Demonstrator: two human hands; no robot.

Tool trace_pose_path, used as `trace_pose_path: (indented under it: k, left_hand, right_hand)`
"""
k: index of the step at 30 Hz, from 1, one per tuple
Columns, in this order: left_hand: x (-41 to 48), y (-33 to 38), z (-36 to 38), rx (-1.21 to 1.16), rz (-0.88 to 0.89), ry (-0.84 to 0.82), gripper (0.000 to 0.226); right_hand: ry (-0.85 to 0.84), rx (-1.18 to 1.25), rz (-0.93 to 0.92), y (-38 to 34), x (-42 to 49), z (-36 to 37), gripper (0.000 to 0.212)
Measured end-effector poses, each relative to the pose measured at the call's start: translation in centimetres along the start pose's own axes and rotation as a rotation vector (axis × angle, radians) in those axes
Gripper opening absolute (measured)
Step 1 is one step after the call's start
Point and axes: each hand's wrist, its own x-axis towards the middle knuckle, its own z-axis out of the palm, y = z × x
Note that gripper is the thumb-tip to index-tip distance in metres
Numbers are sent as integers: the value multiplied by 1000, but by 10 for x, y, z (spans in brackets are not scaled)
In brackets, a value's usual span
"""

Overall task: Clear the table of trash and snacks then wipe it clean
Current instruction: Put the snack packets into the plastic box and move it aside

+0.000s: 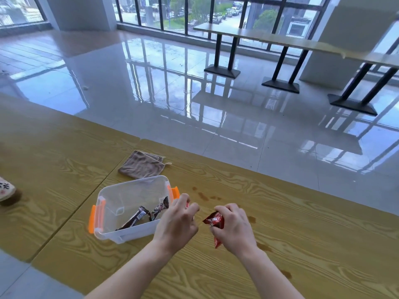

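A yellow wood-grain laminate table (280,214) is carrying a clear plastic storage box with orange latches (129,233). A folded grey-brown cloth (141,165) is lying just behind the box, not touching it. Brown liquid stains (203,196) are dotting the surface to the box's right. A labelled container (7,192), only partly in view, is standing at the left edge of the frame.

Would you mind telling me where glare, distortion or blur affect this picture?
Head view: window light glares off the glossy floor; the wide lens bends the far table and window frames; the near table, box, left hand and right hand look sharp, with soft shadows.
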Motion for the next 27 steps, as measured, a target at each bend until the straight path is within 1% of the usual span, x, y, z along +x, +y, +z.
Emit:
trace_pose_path:
  k: [6, 10, 15, 21, 24, 27]
  left_hand:
    - [-5, -28, -45, -50, -99, 136, 24]
    - [-15, -56, -67, -53, -218, 159, 23]
    - [-28, -98, -83, 37, -289, 138, 32]
    - [-32, -128, -87, 25, -332, 92, 26]
    - [-32, -136, -84, 64, -328, 46, 23]
    - [-32, -141, -83, 121, -300, -5, 22]
  right_hand:
    - [46, 16, -136, -42, 27, -12, 51]
    - [48, 25, -249, -80, 48, -9, 57]
    - [-3, 24, -355, -128, 69, 9, 53]
    - [-97, -17, -392, -162, 92, 38, 55]
    - [-144, -47, -401, -171, 99, 52, 53]
    - [-197, -86, -419, -175, 104, 63, 56]
